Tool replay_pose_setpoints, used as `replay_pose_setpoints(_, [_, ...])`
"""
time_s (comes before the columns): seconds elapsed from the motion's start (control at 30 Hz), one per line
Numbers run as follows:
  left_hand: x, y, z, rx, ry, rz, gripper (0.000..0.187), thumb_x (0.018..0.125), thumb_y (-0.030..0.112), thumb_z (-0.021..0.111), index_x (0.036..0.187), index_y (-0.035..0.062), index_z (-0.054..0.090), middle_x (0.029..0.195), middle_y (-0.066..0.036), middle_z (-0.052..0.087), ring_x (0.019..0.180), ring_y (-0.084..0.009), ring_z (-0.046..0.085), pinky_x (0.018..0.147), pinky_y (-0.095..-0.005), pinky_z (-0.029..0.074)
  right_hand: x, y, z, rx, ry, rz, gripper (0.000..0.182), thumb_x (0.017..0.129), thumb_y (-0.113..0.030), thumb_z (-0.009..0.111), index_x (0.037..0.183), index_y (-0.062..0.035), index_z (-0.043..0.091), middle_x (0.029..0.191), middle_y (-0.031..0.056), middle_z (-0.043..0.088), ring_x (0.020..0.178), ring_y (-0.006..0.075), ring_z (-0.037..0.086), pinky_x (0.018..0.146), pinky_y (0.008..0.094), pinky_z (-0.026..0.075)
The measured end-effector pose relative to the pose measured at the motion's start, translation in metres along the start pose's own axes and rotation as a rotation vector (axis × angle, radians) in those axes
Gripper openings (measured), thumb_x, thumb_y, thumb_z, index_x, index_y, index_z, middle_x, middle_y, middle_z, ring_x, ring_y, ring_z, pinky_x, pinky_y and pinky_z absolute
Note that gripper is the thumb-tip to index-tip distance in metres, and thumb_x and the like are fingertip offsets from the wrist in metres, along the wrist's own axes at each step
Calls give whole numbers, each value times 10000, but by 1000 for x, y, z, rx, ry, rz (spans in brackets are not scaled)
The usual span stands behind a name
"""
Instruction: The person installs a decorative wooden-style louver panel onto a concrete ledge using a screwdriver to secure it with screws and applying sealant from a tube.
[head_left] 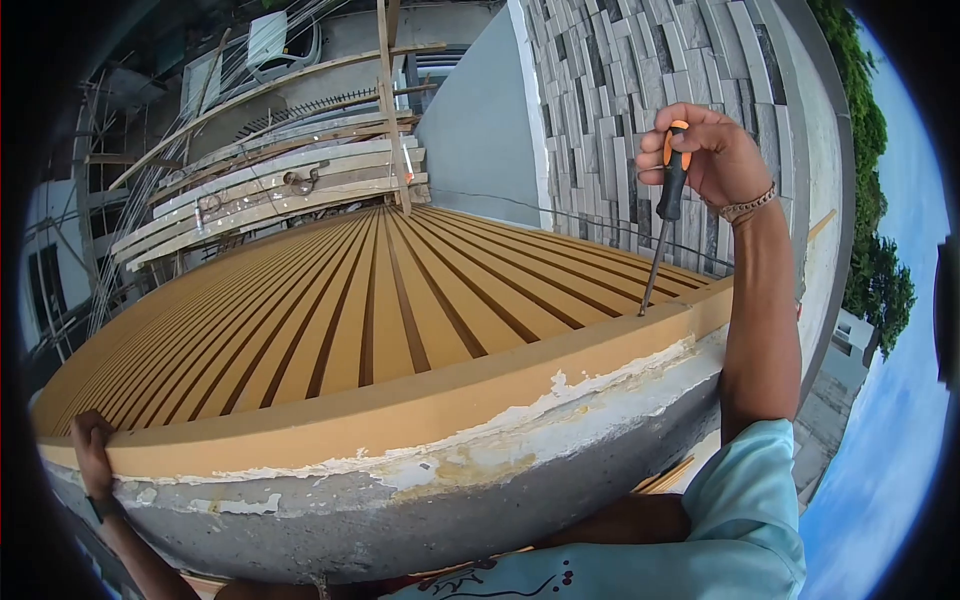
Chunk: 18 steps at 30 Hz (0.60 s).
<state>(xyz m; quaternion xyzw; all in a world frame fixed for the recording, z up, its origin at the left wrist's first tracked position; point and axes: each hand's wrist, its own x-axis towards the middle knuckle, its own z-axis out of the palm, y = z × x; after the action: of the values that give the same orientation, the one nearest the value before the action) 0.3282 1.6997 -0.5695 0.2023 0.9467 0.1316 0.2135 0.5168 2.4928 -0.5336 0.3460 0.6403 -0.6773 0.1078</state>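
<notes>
My right hand [712,155] is closed around the black and orange handle of a screwdriver [672,190]. The screwdriver slants down, and its tip meets the top edge of the tan panel frame [400,415] near its right end. Narrow dark grooves run along the panel's slatted face. At the far left, my left hand [92,445] rests over the frame's edge, its fingers bent over the top and partly in shadow. I cannot make out whether it grips the edge.
Below the frame is a rough concrete ledge [380,535] with peeling white paint. Wooden scaffold planks [270,205] and an upright pole [390,100] stand beyond the panel. A grey tiled wall [620,60] rises behind my right hand. A thin cable crosses near the screwdriver.
</notes>
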Motion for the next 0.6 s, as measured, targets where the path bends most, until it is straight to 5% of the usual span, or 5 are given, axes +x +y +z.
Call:
replay_pose_setpoints(0.07, [3,19,-2,27,-8,-50,186,840,119,433,759,-14,535,856,-127,504,841,-262,467,819,-350,364,-2,-1,7,-325,221,-18,130,789,-82,541,875,-44,632,704,56,604,656,131,594,600,269,482])
replay_pose_setpoints(0.2, [10,45,-2,81,-25,-52,207,822,125,441,719,-8,563,866,-128,533,851,-272,477,818,-361,365,-8,-2,19,-879,299,-217,240,793,-258,701,814,-22,664,651,-1,553,576,79,474,528,251,388])
replay_pose_setpoints(0.33, [9,47,1,122,6,-41,220,801,147,454,698,-1,580,861,-130,558,851,-282,485,806,-373,371,-16,-12,5,-788,277,-117,381,807,-310,713,1054,-23,671,653,-11,543,580,75,466,532,234,394])
replay_pose_setpoints(0.37, [10,50,1,89,25,-60,227,792,156,457,686,-2,581,845,-133,565,847,-287,489,801,-377,373,-18,-15,-1,-762,217,-84,458,813,-307,704,1172,-36,616,726,20,588,637,94,533,594,234,459])
replay_pose_setpoints(0.6, [26,106,-2,62,-25,-76,316,723,214,444,576,-38,564,611,-177,555,632,-323,517,653,-399,408,-10,5,-32,-212,-62,-250,432,835,-278,677,1188,-45,589,909,87,638,833,149,623,744,313,540])
